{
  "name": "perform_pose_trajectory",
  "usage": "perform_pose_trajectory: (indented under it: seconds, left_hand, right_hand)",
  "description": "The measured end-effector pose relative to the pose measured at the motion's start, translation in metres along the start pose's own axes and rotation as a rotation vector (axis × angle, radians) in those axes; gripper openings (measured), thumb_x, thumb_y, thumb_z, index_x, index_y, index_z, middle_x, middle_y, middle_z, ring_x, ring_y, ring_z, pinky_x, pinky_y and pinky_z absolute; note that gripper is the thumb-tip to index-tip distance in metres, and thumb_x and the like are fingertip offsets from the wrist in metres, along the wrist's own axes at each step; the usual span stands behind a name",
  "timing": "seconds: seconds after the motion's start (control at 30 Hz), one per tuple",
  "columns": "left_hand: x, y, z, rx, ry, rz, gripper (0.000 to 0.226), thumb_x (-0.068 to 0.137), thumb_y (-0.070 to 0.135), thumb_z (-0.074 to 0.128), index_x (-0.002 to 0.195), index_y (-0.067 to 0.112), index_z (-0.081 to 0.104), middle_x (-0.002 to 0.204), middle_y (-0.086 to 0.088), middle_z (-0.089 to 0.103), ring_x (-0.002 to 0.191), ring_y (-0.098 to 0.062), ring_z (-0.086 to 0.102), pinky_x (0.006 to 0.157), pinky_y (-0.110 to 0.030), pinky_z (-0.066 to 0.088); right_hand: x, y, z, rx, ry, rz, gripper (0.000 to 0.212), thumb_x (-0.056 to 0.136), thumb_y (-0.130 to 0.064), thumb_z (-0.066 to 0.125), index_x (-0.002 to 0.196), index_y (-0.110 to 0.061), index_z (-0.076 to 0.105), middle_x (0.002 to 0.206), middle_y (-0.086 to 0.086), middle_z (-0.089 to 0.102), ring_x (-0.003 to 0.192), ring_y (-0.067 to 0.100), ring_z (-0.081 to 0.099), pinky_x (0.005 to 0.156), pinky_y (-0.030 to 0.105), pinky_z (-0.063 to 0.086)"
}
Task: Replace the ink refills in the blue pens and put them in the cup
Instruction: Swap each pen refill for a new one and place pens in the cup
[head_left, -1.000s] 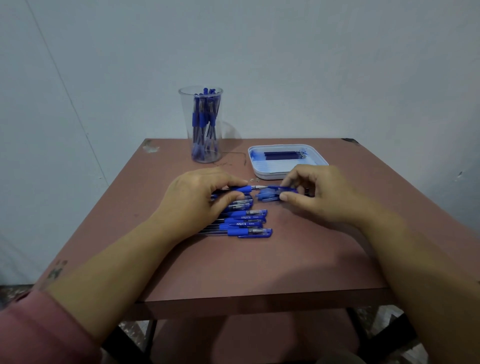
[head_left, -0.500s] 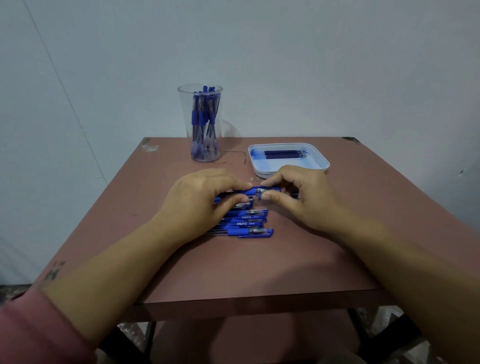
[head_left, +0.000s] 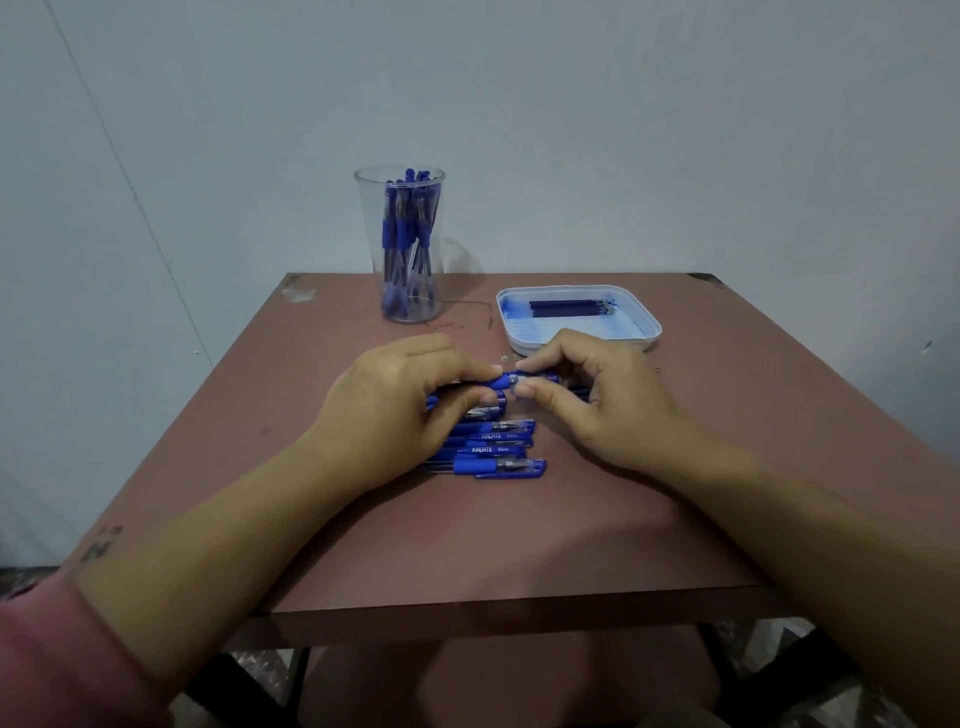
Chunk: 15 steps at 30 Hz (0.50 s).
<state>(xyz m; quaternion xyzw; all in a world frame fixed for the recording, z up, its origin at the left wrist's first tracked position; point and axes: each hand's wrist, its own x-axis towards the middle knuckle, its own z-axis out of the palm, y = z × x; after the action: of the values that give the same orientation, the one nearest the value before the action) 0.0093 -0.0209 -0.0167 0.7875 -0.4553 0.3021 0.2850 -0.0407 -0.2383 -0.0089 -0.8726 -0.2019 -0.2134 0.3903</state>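
From the head camera, your two hands meet over the middle of the brown table (head_left: 467, 535), low above its top. Your left hand (head_left: 395, 405) has thumb and curled fingers pinched round the grip end of one blue pen (head_left: 506, 381), and your right hand (head_left: 597, 400) pinches the same pen's other end between thumb and forefinger, its remaining fingers curled loosely behind. The pen lies level between them, running left to right, just above the far end of a row of blue pens (head_left: 493, 449) that rests side by side on the table, partly under your left hand. Whether the held pen touches that row you cannot tell. At the far left of the table stands the clear cup (head_left: 366, 208), upright, with a bunch of finished pens (head_left: 405, 228) standing in it. To its right, just beyond your right hand, sits the white tray (head_left: 631, 325), smeared with blue ink, with a few dark refills (head_left: 569, 307) lying together near its far wall. A pink sleeve (head_left: 52, 660) covers your left arm at the lower left corner.
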Motion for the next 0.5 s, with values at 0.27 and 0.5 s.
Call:
perform_pose_trajectory:
  seconds: [0.27,0.5]
  left_hand:
    - [-0.001,0.005,-0.015,0.286,-0.239,-0.252,0.07,0.087,0.072,0.035,0.136,0.026,0.052,0.131,0.009,0.058,0.117,-0.013,0.055,0.094,-0.035,0.043]
    - [-0.017,-0.008,-0.028,0.189,-0.423,-0.242,0.085,0.082,0.082,0.036,0.143,0.024,0.045,0.14,0.011,0.05,0.125,-0.007,0.048,0.108,-0.031,0.036]
  right_hand:
    - [0.02,0.003,-0.012,0.545,0.141,0.314,0.014,0.089,-0.001,0.063,0.094,-0.014,0.064,0.066,-0.011,0.068,0.064,0.001,0.062,0.068,0.018,0.05]
    - [0.062,-0.006,-0.036,0.382,0.264,0.179,0.018,0.092,-0.007,0.062,0.098,-0.024,0.064,0.079,-0.007,0.062,0.074,0.006,0.06,0.077,0.02,0.053]
